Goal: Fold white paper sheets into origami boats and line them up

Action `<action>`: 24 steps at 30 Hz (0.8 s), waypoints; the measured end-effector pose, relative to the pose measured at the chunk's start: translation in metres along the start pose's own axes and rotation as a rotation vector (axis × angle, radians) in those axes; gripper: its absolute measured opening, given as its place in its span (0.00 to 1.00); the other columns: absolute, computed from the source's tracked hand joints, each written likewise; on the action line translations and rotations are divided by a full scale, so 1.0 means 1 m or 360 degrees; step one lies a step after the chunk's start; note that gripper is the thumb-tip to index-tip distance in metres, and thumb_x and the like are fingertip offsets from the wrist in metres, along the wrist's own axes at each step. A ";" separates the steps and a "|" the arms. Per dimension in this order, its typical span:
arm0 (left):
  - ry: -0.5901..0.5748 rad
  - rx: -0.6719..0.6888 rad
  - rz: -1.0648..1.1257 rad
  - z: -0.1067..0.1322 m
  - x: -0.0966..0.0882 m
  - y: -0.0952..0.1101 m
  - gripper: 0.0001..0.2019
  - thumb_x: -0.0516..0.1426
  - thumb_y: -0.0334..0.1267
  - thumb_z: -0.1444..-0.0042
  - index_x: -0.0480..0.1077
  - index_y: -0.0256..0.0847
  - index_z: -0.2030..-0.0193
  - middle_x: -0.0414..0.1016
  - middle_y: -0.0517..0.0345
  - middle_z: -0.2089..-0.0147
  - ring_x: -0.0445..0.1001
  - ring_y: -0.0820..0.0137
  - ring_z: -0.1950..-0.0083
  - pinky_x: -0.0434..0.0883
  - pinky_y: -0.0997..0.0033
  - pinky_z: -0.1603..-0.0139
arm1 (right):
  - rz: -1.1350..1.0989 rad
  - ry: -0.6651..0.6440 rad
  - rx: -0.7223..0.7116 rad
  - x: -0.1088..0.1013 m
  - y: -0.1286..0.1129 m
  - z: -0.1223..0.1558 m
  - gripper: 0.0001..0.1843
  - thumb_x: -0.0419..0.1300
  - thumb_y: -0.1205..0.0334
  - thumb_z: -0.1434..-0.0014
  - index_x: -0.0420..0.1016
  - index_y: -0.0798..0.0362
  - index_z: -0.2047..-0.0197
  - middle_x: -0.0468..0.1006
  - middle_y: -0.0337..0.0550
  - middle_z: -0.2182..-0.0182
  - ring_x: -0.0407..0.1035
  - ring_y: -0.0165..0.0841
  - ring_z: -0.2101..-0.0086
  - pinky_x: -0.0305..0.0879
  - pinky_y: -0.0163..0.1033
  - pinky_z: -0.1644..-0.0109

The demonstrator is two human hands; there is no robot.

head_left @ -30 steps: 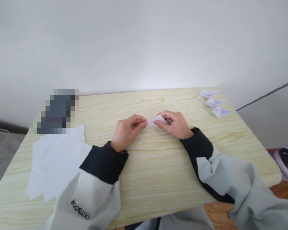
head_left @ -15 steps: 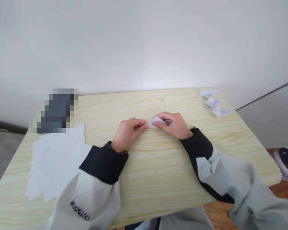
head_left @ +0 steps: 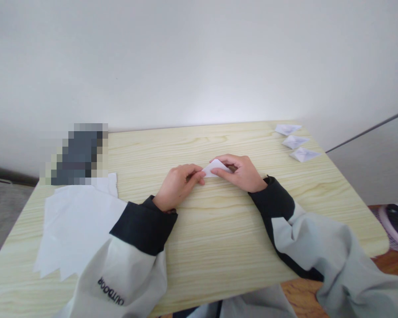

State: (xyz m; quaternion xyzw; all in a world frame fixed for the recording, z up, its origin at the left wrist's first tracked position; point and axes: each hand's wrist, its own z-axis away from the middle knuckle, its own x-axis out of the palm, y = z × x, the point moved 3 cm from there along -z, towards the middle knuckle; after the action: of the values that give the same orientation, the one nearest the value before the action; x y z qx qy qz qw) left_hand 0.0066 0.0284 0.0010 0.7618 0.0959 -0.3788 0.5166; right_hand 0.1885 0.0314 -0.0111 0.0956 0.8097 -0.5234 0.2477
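Note:
Between my hands, over the middle of the table, is a small piece of folded white paper with a pointed top. My left hand pinches its left corner between thumb and fingers. My right hand grips the other side, thumb across the front and fingers behind, covering the right end of the paper. At the far right of the table lie three folded paper boats in a row, one behind another.
The wood-grain table stands against a white wall. On its left lie white paper sheets, partly under my left sleeve. A dark pixelated object sits behind them. On the floor at right is a pink basket.
My left thumb and fingers have shifted slightly on the paper's left corner, and its peak shows a little higher. Both hands otherwise stay in the same place.

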 end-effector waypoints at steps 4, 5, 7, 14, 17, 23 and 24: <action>0.0093 -0.0076 0.0002 0.001 -0.002 0.000 0.14 0.52 0.42 0.40 0.74 0.40 0.70 0.75 0.63 0.75 0.63 0.76 0.78 0.61 0.76 0.74 | 0.0001 -0.0023 0.0027 0.000 0.001 0.000 0.14 0.61 0.55 0.44 0.76 0.54 0.57 0.81 0.43 0.62 0.74 0.32 0.65 0.68 0.35 0.62; 0.0111 -0.0092 0.0005 0.001 -0.003 0.000 0.14 0.52 0.42 0.40 0.74 0.39 0.69 0.75 0.63 0.75 0.62 0.76 0.79 0.60 0.76 0.75 | -0.0001 -0.0003 0.0041 0.000 0.001 0.000 0.15 0.60 0.55 0.43 0.76 0.54 0.56 0.81 0.43 0.62 0.74 0.32 0.65 0.68 0.35 0.62; 0.0143 -0.0112 0.0016 0.002 -0.003 0.000 0.14 0.52 0.43 0.40 0.74 0.39 0.69 0.74 0.64 0.76 0.60 0.76 0.80 0.59 0.76 0.76 | -0.0009 0.0044 0.0075 -0.002 0.001 0.000 0.15 0.56 0.54 0.40 0.76 0.54 0.57 0.80 0.42 0.63 0.73 0.32 0.66 0.67 0.35 0.63; 0.0249 -0.0196 0.0065 0.001 -0.005 -0.004 0.14 0.52 0.43 0.40 0.73 0.38 0.69 0.74 0.63 0.76 0.57 0.77 0.80 0.57 0.76 0.77 | 0.0152 0.0043 0.0107 -0.006 -0.001 -0.001 0.21 0.48 0.54 0.35 0.79 0.54 0.67 0.76 0.39 0.76 0.67 0.29 0.73 0.60 0.33 0.69; 0.0225 -0.0183 0.0088 0.002 -0.004 -0.004 0.14 0.52 0.43 0.40 0.73 0.38 0.69 0.74 0.64 0.76 0.56 0.77 0.80 0.57 0.76 0.77 | 0.0225 0.0042 0.0124 -0.006 -0.001 -0.001 0.20 0.51 0.53 0.36 0.79 0.54 0.69 0.77 0.38 0.75 0.63 0.27 0.77 0.56 0.33 0.73; 0.0216 -0.0218 0.0095 0.002 -0.005 -0.006 0.14 0.52 0.44 0.40 0.73 0.38 0.70 0.74 0.64 0.76 0.56 0.77 0.80 0.56 0.75 0.78 | 0.0249 0.0009 0.0160 -0.005 -0.002 -0.001 0.21 0.50 0.53 0.35 0.77 0.54 0.72 0.77 0.37 0.77 0.64 0.26 0.79 0.56 0.32 0.73; 0.0216 -0.0218 0.0090 0.002 -0.005 -0.006 0.14 0.52 0.45 0.40 0.73 0.38 0.70 0.74 0.64 0.76 0.56 0.77 0.80 0.56 0.75 0.78 | 0.0234 0.0001 0.0174 -0.005 -0.001 -0.001 0.22 0.50 0.52 0.35 0.77 0.54 0.72 0.77 0.38 0.77 0.65 0.26 0.77 0.57 0.32 0.71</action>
State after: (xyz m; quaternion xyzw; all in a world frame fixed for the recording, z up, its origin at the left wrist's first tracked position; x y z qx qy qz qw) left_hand -0.0005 0.0305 -0.0003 0.7510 0.1349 -0.3043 0.5703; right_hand 0.1919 0.0325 -0.0070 0.1684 0.7707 -0.5472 0.2797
